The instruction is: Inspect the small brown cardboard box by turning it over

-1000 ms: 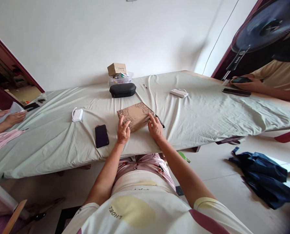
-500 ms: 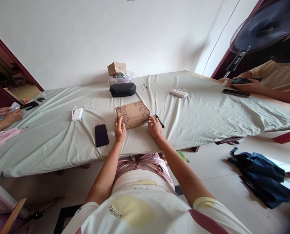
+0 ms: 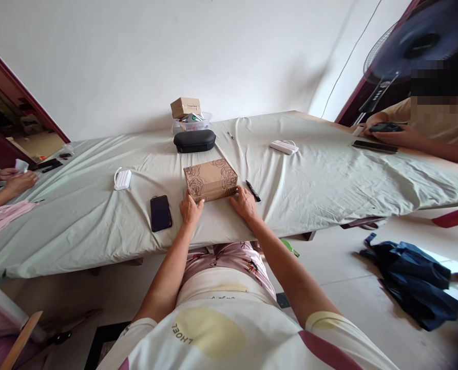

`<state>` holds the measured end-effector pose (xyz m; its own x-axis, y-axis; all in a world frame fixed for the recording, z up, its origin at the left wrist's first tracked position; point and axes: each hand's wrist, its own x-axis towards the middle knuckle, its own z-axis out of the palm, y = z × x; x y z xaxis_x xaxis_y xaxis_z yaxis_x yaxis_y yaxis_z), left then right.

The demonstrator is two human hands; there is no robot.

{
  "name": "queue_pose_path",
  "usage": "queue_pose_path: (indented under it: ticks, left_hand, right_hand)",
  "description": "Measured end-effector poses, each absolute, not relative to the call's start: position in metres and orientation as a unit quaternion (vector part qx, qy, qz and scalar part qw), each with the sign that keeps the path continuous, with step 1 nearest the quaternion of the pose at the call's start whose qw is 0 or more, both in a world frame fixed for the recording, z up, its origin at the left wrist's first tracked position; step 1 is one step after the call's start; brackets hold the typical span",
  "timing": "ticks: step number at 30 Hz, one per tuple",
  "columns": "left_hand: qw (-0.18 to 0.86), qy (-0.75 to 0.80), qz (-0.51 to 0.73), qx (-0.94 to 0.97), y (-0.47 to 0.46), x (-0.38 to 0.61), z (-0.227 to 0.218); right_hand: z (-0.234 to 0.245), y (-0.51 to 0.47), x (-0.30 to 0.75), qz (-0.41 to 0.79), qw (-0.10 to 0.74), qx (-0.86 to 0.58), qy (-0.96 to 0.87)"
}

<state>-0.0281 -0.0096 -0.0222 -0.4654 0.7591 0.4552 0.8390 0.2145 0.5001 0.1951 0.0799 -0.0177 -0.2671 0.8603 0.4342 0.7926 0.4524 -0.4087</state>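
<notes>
Step in hand, as judged: the patterned cardboard box (image 3: 211, 177) is being squared up or steadied on the counter (image 3: 309, 190), approx. centred in front of the wearer. The nr. L corner is touched by the L hand (image 3: 191, 209); the nr. R corner is met by the R hand (image 3: 245, 204). The grip of each hand is spread, thumb set apart from fingers; the box is not pinched by either, and the pressure applied cannot be told. For any lift or turn from here, both sides would need to be taken evenly, w/ fingers moved further along the end faces.

Count, on counter: patterned box, qty 1; plain carton (image 3: 185, 107), qty 1, seated atop a clear plastic basket (image 3: 204, 123), qty 1; black case (image 3: 194, 141), qty 1, placed just in front of the basket; white looped blocks (image 3: 123, 179), qty 2, one per side; black phone (image 3: 161, 213), qty 1, L of the box; black pen (image 3: 253, 190), qty 1, nr. R hand; dark flat device (image 3: 374, 147), qty 1, far R.
</notes>
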Motion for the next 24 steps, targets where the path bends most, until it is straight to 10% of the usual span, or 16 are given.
queue_pose_path:
  ticks: [24]
  left_hand:
    - [0.109, -0.693, -0.524, -0.482, -0.01, -0.024, -0.023]
  right_hand:
    - [-0.02, 0.081, 0.196, 0.087, 0.558, -0.399, -0.722]
